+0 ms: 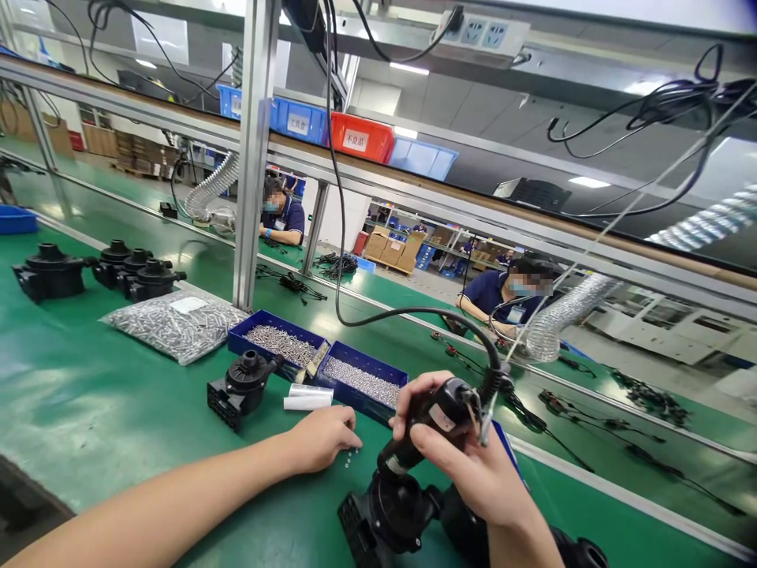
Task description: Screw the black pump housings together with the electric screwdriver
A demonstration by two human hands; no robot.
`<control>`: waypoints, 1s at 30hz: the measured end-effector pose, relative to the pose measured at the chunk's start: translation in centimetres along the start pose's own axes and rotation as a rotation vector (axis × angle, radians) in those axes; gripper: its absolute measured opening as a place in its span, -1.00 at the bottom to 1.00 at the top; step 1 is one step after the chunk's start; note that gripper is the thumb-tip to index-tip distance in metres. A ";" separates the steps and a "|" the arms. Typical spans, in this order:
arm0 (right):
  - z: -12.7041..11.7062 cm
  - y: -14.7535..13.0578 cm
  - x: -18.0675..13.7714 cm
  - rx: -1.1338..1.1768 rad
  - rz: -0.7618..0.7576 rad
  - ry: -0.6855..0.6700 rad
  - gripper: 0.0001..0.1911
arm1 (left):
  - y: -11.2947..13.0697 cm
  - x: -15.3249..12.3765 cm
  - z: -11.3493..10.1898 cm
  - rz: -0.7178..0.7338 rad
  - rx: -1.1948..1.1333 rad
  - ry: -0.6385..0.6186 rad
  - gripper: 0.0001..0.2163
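My right hand (467, 461) is wrapped round a black electric screwdriver (434, 422) whose cable rises to the frame above. Its tip points down onto a black pump housing (393, 513) on the green mat in front of me. My left hand (322, 438) rests on the mat with its fingers curled and pinched together just left of a few small loose screws (352, 457). What the fingertips hold, if anything, is hidden.
Two blue trays of screws (277, 339) (363, 383) lie behind my hands, with two white tubes (307, 397) and another black pump (242, 386) beside them. A bag of screws (174, 322) and more pumps (133, 268) sit at left. Two people work across the bench.
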State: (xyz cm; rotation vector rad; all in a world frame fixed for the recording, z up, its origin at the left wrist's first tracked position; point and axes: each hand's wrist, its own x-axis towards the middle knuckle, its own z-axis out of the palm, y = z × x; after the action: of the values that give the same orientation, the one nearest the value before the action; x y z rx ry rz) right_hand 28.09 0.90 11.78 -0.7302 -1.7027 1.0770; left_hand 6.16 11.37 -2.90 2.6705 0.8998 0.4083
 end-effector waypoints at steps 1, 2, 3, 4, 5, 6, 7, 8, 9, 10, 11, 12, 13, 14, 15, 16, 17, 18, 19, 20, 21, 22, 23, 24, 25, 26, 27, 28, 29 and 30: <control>-0.5 -0.1 -0.1 -0.014 0.006 0.004 -0.69 | 0.2 0.2 -0.1 0.014 0.025 -0.022 -0.69; -0.9 -0.1 -0.1 -0.024 0.007 0.020 -0.69 | 0.4 0.3 -0.2 0.021 0.048 -0.040 -0.70; -1.1 0.0 0.0 -0.043 0.007 0.046 -0.68 | 0.6 0.3 -0.3 0.017 0.068 -0.053 -0.71; -1.2 0.2 0.1 -0.084 0.012 0.076 -0.66 | 0.7 0.3 -0.5 0.004 0.084 -0.062 -0.74; -1.2 0.5 0.3 -0.150 0.022 0.120 -0.65 | 0.8 0.3 -0.7 -0.019 0.097 -0.066 -0.78; -1.0 0.7 0.4 -0.239 0.037 0.189 -0.62 | 0.9 0.2 -0.8 -0.046 0.106 -0.071 -0.82; -0.8 0.8 0.5 -0.338 0.059 0.276 -0.59 | 1.0 0.2 -0.9 -0.076 0.111 -0.076 -0.86; -0.5 0.9 0.5 -0.434 0.087 0.364 -0.56 | 1.1 0.2 -0.9 -0.107 0.115 -0.081 -0.89; -0.3 0.8 0.5 -0.516 0.117 0.438 -0.53 | 1.2 0.3 -0.7 -0.136 0.118 -0.088 -0.91; 0.0 0.6 0.4 -0.579 0.142 0.483 -0.51 | 1.3 0.4 -0.5 -0.165 0.123 -0.095 -0.91; 0.3 0.3 0.2 -0.629 0.161 0.502 -0.50 | 1.4 0.5 -0.2 -0.196 0.131 -0.101 -0.90; 0.5 -0.1 0.0 -0.668 0.174 0.500 -0.51 | 1.6 0.7 0.2 -0.228 0.143 -0.104 -0.87; 0.6 -0.5 -0.2 -0.701 0.182 0.494 -0.51 | 1.7 0.9 0.7 -0.259 0.159 -0.102 -0.84; 0.6 -1.0 -0.5 -0.736 0.191 0.494 -0.52 | 1.9 1.0 1.1 -0.288 0.173 -0.097 -0.80; 0.6 -1.5 -0.8 -0.775 0.205 0.503 -0.53 | 2.1 1.2 1.4 -0.313 0.184 -0.087 -0.77; 0.5 -1.9 -1.1 -0.818 0.228 0.518 -0.53 | 2.1 1.2 1.6 -0.334 0.190 -0.077 -0.75; 0.3 -2.3 -1.4 -0.864 0.258 0.534 -0.52 | 2.2 1.3 1.7 -0.353 0.187 -0.067 -0.73; 0.1 -2.7 -1.6 -0.907 0.293 0.548 -0.51 | 2.2 1.2 1.7 -0.370 0.176 -0.057 -0.72; -0.1 -3.0 -1.7 -0.943 0.330 0.556 -0.51 | 2.1 1.1 1.5 -0.387 0.158 -0.049 -0.73; -0.4 -3.3 -1.9 -0.966 0.360 0.561 -0.50 | 2.1 0.9 1.3 -0.399 0.131 -0.041 -0.74; -0.6 -3.5 -1.9 -0.974 0.380 0.560 -0.49 | 2.1 0.7 1.1 -0.405 0.096 -0.032 -0.77; -0.7 -3.7 -2.0 -0.974 0.390 0.556 -0.49 | 2.2 0.4 0.9 -0.402 0.051 -0.021 -0.80; -0.8 -3.9 -2.0 -0.968 0.390 0.549 -0.49 | 2.5 0.0 0.9 -0.391 -0.006 -0.014 -0.83; -0.9 -4.0 -2.0 -0.962 0.380 0.541 -0.50 | 2.9 -0.3 0.9 -0.375 -0.069 -0.013 -0.84; -0.9 -4.1 -2.0 -0.959 0.370 0.532 -0.52 | 3.4 -0.7 1.1 -0.356 -0.129 -0.028 -0.83; -0.8 -4.2 -2.0 -0.962 0.364 0.525 -0.54 | 3.9 -1.1 1.4 -0.350 -0.214 -0.061 -0.81; -0.7 -4.3 -1.9 -0.966 0.362 0.519 -0.55 | 4.6 -1.4 1.7 -0.364 -0.334 -0.105 -0.79; -0.7 -4.3 -1.9 -0.969 0.364 0.513 -0.56 | 5.2 -1.6 2.1 -0.394 -0.483 -0.151 -0.76; -0.6 -4.2 -1.9 -0.970 0.367 0.505 -0.56 | 5.8 -1.8 2.4 -0.436 -0.644 -0.186 -0.72; -0.6 -4.2 -1.8 -0.971 0.369 0.500 -0.55 | 6.3 -1.9 2.6 -0.479 -0.799 -0.203 -0.66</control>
State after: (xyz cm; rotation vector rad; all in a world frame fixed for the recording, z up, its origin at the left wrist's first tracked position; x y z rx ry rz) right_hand 29.35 -2.22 14.88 -1.8025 -1.6092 0.1621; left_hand 9.08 4.92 -3.36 1.6799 1.0010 0.2886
